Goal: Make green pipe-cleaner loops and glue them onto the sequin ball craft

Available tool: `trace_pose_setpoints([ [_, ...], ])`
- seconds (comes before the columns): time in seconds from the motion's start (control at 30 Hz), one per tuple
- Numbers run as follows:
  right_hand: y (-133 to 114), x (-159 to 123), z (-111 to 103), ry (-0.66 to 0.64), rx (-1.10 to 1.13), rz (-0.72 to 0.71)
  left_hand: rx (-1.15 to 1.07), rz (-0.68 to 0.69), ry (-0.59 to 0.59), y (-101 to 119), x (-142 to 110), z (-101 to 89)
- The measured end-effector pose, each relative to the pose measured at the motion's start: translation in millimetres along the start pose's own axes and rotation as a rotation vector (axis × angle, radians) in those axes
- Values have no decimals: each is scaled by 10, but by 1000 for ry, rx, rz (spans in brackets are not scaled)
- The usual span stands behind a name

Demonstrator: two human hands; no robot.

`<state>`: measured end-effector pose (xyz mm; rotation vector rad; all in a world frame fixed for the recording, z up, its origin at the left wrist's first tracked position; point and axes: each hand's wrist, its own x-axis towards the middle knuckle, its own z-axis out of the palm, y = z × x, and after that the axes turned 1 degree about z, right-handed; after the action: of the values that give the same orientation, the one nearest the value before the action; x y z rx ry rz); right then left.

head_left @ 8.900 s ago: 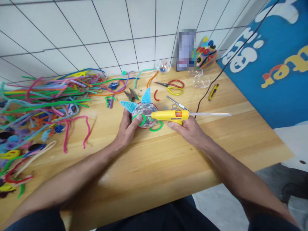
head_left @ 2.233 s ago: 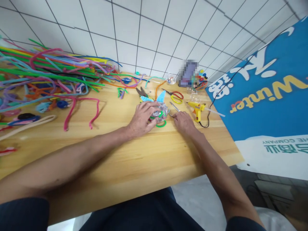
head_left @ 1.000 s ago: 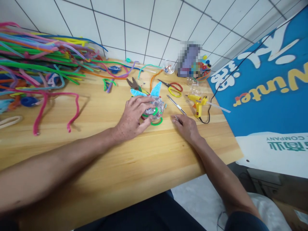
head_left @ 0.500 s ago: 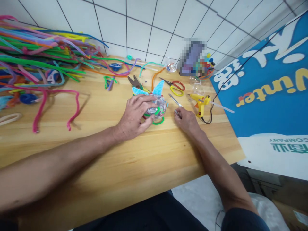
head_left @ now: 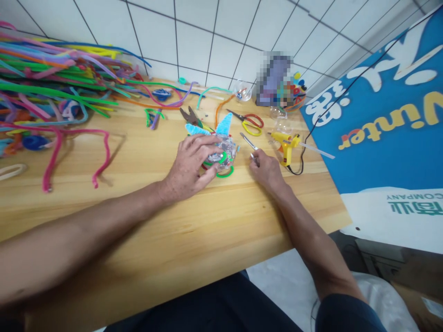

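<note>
A person's two bare hands work at the middle of a pale wooden table [head_left: 207, 230]. The left hand [head_left: 185, 168] is curled over a round, clear-and-silvery craft piece with green trim [head_left: 229, 151], fingers across its top and thumb at its near edge, grasping it lightly against the table. The right hand [head_left: 268, 173] is closed, pinching a small silvery metal tool [head_left: 254, 159]; the fingers hide most of it, so its exact kind cannot be told.

For good handling, I judge that the left hand should steady the round piece without squashing it, since the shell looks thin, and keep its fingertips out of the metal tool's path. The right hand would do best with a light, controlled pinch, well away from the blade beside it.

The round piece is near the centre of the frame, under and just to the right of the left hand's fingers, and apart from the right hand. Two pointed, light-blue fuzzy shapes [head_left: 224, 124] stand out at its far side; a green fuzzy loop [head_left: 226, 173] shows at its near edge. A slim silver craft knife [head_left: 247, 139] lies just beyond the right hand, and a yellow glue gun [head_left: 285, 150] rests to that hand's right.
</note>
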<state>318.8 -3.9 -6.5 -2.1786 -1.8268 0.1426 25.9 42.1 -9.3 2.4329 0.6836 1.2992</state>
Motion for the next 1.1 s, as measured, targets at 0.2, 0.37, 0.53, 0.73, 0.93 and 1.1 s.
trace_pose_setpoints([
  [0.2, -16, -22, -41, -28, 96, 35, 24, -13, -2, 11, -2, 12],
  [0.37, -69, 0, 0, 0, 109, 69, 7, -29, -24, 2, 2, 8],
  [0.53, -71, 49, 27, 45, 127, 71, -1, -24, -16, -13, 4, 18],
  [0.73, -4, -44, -40, 62, 405, 105, -11, 10, 9, -33, -7, 59],
  [0.93, 9, -67, -125, 65, 541, 74, -8, -13, -7, -27, -3, 59],
  [1.1, -14, -24, -278, 29, 371, 50, -25, -11, -13, -18, 2, 54],
])
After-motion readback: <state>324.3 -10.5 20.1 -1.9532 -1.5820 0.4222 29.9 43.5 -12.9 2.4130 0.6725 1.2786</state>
